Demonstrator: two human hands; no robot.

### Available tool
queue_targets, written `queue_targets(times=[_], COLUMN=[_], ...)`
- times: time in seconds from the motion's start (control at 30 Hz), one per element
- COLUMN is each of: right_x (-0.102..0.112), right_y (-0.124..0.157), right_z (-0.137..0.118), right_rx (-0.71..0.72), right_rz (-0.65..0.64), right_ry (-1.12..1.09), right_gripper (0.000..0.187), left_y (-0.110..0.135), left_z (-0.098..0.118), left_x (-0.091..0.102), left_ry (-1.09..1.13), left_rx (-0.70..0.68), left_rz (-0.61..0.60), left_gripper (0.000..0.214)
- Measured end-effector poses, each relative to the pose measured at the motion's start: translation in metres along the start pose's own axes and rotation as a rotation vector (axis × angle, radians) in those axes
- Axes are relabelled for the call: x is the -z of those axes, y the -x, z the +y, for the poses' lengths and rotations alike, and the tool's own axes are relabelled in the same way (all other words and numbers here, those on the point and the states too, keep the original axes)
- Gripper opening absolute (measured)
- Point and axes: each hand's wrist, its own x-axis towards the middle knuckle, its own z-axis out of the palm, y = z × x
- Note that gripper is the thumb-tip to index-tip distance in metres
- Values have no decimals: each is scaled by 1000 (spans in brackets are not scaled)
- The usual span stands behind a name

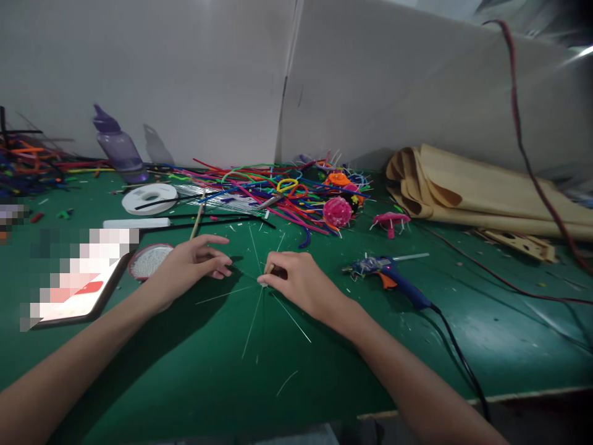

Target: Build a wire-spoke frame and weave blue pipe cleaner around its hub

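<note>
My right hand (296, 281) rests on the green table (194, 371) with its fingers pinched on a bundle of thin clear strands (252, 321) that fan out from the fingertips. My left hand (194, 262) lies beside it to the left, fingers loosely curled, tips touching the table near the strands; I see nothing in it. A small dish of white beads (148, 261) sits just behind my left wrist. A thin wooden stick (197, 219) lies beyond my left hand.
A pile of coloured pipe cleaners (278, 188) and pink pom shapes (337, 211) lies at the back. A blue glue gun (393, 275) with its black cord lies right of my right hand. Also a phone (78, 278), white tape reel (149, 198), purple bottle (118, 147), tan rolled sheets (472, 185).
</note>
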Motion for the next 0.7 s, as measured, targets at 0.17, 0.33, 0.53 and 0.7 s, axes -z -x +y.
queue_targets(times=[0.17, 0.33, 0.53, 0.7], right_x=[3, 2, -2, -4], right_y=[1, -1, -1, -2], right_z=[-1, -2, 1, 0], right_rx=[34, 83, 93, 75], right_rz=[18, 14, 27, 22], right_ry=[-55, -32, -29, -13], right_gripper=[14, 18, 19, 19], left_y=[-1, -2, -3, -2], left_z=[-4, -5, -6, -6], left_x=[0, 1, 1, 0], left_ry=[8, 9, 18, 17], left_rx=[-35, -34, -21, -22], left_rz=[10, 9, 13, 11], left_gripper=[40, 40, 39, 38])
